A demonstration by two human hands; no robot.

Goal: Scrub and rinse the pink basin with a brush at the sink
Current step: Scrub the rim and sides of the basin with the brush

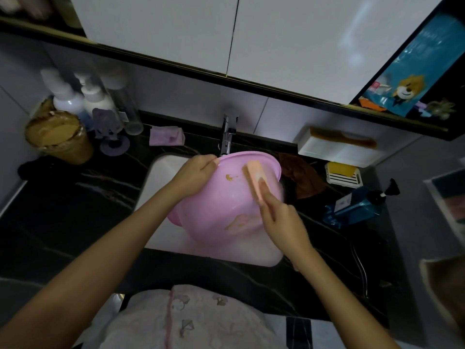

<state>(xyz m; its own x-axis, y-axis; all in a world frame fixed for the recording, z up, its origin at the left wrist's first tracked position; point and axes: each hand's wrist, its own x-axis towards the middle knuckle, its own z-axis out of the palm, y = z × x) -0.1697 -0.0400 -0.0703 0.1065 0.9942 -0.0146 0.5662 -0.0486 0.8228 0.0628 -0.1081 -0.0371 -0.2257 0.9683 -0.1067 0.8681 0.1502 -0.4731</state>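
Observation:
The pink basin (221, 202) is tilted over the white sink (161, 187), its inside facing me. Brown smears mark its inner wall near the middle and low near the front. My left hand (193, 172) grips the basin's far left rim. My right hand (279, 217) holds a peach-coloured brush (254, 177) pressed against the inside of the basin at its right, fingers laid along the brush's back. The chrome tap (227, 133) stands just behind the basin; no water stream is visible.
Dark marbled counter (75, 197) surrounds the sink. Bottles (83, 99) and a tan cup (59, 137) stand at the back left, a purple cloth (166, 136) by the tap. Right: brown cloth (302, 177), yellow soap dish (342, 172), blue pump bottle (359, 205), white tray with comb (342, 144).

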